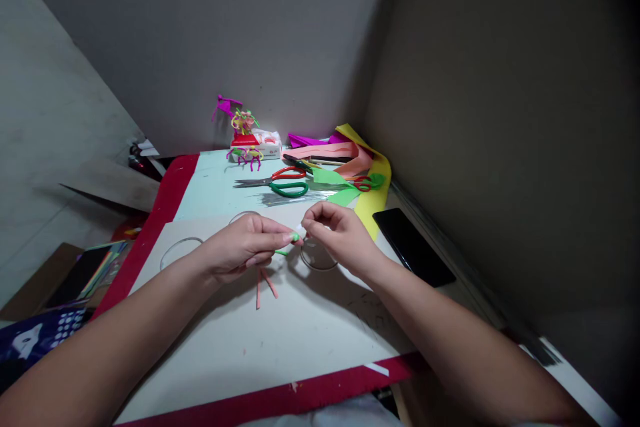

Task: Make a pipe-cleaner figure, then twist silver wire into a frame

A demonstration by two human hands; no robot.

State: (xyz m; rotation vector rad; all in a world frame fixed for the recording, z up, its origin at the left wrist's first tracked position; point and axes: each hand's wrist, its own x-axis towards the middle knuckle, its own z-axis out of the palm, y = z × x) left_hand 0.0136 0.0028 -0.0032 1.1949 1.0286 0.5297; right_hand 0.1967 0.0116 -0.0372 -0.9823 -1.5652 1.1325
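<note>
A: Left hand (245,247) first: what's it doing?

B: Its fingertips (285,237) are pinched together on a green strip (296,237), held above the white card (320,340).

A: And the right hand (340,233)?

B: Curled, with its fingers closed up and touching the left fingertips. Whether it grips the strip too, I can't tell.

A: What's just around them?

B: Two pink strips (263,285) form a narrow V just below the left hand. They either hang from it or lie on the card, I can't tell which. Three thin rings (316,257) sit on the card around the hands, though they're too faint to say if they're clear plastic or drawn.

A: Further out?

B: The card lies on a board with a red edge (170,200). Beyond the hands are scissors with red and green loop handles (289,180), a smaller red-handled pair (363,183) and a heap of coloured paper (375,197). Pipe-cleaner figures (244,127) stand at a white box (265,147) at the back, and a black phone (413,247) lies off to the right
</note>
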